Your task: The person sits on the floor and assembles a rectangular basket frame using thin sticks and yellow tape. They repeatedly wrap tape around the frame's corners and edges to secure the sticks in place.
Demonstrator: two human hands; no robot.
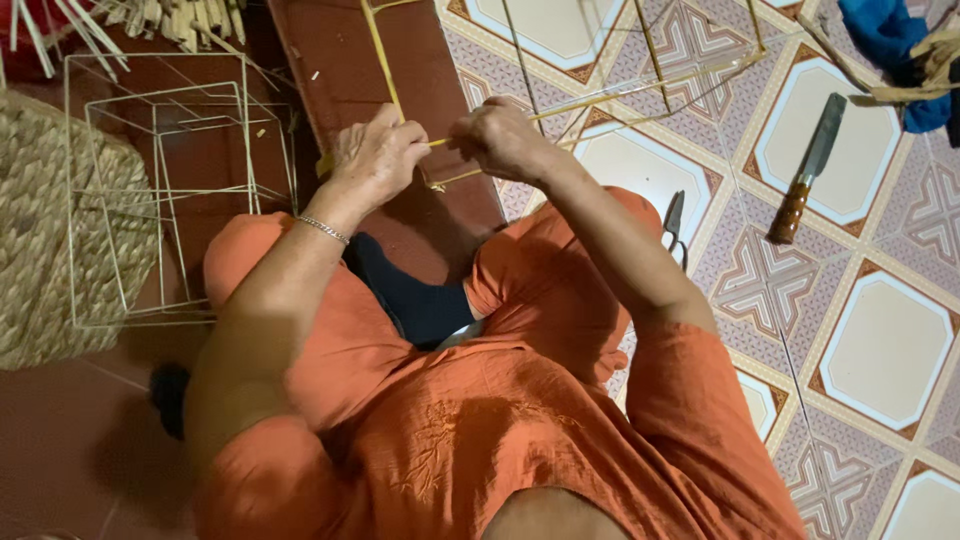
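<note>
I sit on the floor in orange clothes with my legs folded. My left hand is closed around a yellow fibre strip at a corner of a thin wire frame that rests on the floor in front of me. My right hand is a few centimetres to the right, pinching the same strip where it meets the wire. A silver bracelet circles my left wrist. The strip's end between the two hands is partly hidden by my fingers.
Empty white wire box frames stand at the left beside a woven straw basket. A wooden-handled knife and scissors lie on the patterned tiles at the right. Blue cloth and loose straw lie along the top.
</note>
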